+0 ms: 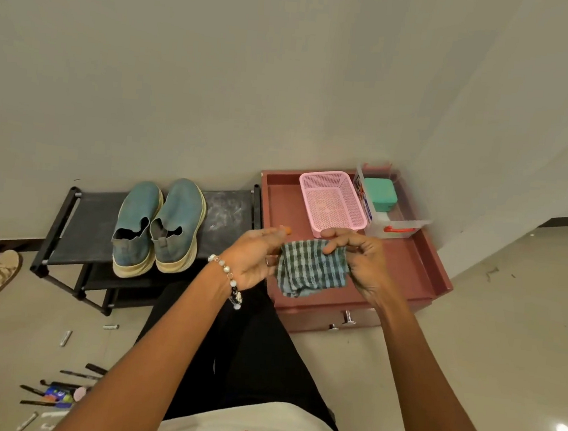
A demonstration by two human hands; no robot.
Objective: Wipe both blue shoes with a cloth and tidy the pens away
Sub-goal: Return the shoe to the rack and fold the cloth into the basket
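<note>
I have the checked cloth (pixel 310 269) held up between both hands: my right hand (pixel 358 256) pinches its top edge, my left hand (pixel 255 257) grips its left side. I'd bunch it into a firm pad before wiping. The blue shoes (pixel 158 225) sit on the rack left of my left hand; pens (pixel 65 385) lie below it. The clear box's label (pixel 363 198) is unreadable
</note>
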